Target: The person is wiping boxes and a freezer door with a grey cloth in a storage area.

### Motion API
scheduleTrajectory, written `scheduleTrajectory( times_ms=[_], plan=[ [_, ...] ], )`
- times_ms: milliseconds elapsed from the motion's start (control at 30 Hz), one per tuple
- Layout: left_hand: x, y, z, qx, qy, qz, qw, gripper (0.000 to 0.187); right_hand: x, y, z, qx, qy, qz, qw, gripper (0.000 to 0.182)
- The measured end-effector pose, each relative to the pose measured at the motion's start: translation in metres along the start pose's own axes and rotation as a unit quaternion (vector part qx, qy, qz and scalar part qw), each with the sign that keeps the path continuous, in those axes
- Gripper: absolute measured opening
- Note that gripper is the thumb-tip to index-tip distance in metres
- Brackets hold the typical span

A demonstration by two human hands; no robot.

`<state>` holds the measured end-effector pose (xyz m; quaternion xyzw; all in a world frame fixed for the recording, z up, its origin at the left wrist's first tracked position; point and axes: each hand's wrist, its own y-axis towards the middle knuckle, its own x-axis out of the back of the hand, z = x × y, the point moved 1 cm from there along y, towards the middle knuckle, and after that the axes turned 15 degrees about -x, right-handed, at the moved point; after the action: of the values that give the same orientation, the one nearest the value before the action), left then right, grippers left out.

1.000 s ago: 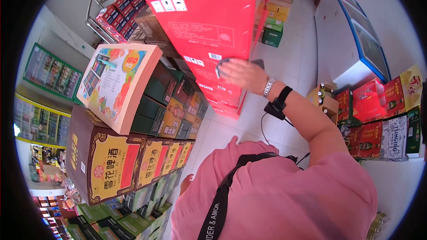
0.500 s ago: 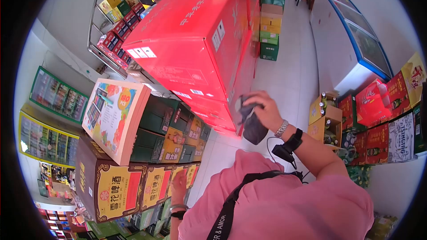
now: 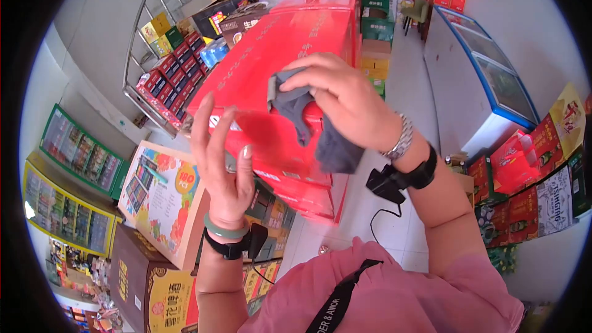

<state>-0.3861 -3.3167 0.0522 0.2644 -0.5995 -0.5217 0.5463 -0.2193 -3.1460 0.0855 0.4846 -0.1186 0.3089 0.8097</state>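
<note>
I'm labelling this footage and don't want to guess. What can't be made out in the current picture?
- Head view: part of the red box, hidden behind the left hand, right hand and cloth.
- Head view: the cloth's lower edge, blurred.
- Head view: the kinds of goods in the green-framed case, too small.
- Head view: the rest of the black strap, cut off by the bottom edge.

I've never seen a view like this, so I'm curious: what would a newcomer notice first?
Probably the big red carton in the upper middle, with the right hand holding a grey cloth in front of it. The open left hand is raised left of the cloth, and further left is a flowery box marked 180.
</note>
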Motion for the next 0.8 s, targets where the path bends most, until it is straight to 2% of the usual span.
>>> scheduleTrajectory(
  times_ms=[67,167,200,367,467,533,600,667,733,800],
  plan=[
    [-0.013,0.008,0.011,-0.024,-0.004,0.014,1.0,0.041,0.013,0.02,-0.021,-0.018,-0.022,0.041,0.999,0.034],
    [-0.036,0.011,0.027,-0.071,-0.063,0.059,0.994,0.037,0.024,0.045,-0.067,-0.078,-0.082,0.023,0.993,0.034],
    [-0.046,0.007,0.026,-0.075,-0.011,0.075,0.994,0.034,0.029,0.054,-0.086,-0.092,-0.1,0.021,0.991,0.035],
    [-0.071,-0.007,0.032,-0.082,0.023,-0.035,0.996,0.032,0.053,0.101,-0.172,-0.144,-0.238,0.03,0.96,0.036],
    [-0.069,-0.008,0.033,-0.081,0.01,-0.031,0.996,0.031,0.072,0.129,-0.19,-0.177,-0.354,0.12,0.91,0.037],
    [-0.07,-0.009,0.037,-0.089,0.007,-0.035,0.995,0.03,0.085,0.156,-0.174,-0.2,-0.433,0.215,0.852,0.038],
    [-0.069,-0.01,0.038,-0.093,0.0,-0.034,0.995,0.03,0.093,0.191,-0.158,-0.231,-0.483,0.268,0.801,0.038],
    [-0.069,-0.009,0.04,-0.1,-0.01,-0.041,0.994,0.029,0.097,0.228,-0.152,-0.19,-0.489,0.216,0.824,0.04],
    [-0.071,-0.01,0.041,-0.102,-0.012,-0.048,0.994,0.027,0.084,0.254,-0.141,-0.252,-0.417,0.186,0.853,0.045],
    [-0.07,-0.011,0.043,-0.106,-0.013,-0.049,0.993,0.026,0.057,0.253,-0.151,-0.2,-0.399,0.196,0.873,0.051]
  ],
)
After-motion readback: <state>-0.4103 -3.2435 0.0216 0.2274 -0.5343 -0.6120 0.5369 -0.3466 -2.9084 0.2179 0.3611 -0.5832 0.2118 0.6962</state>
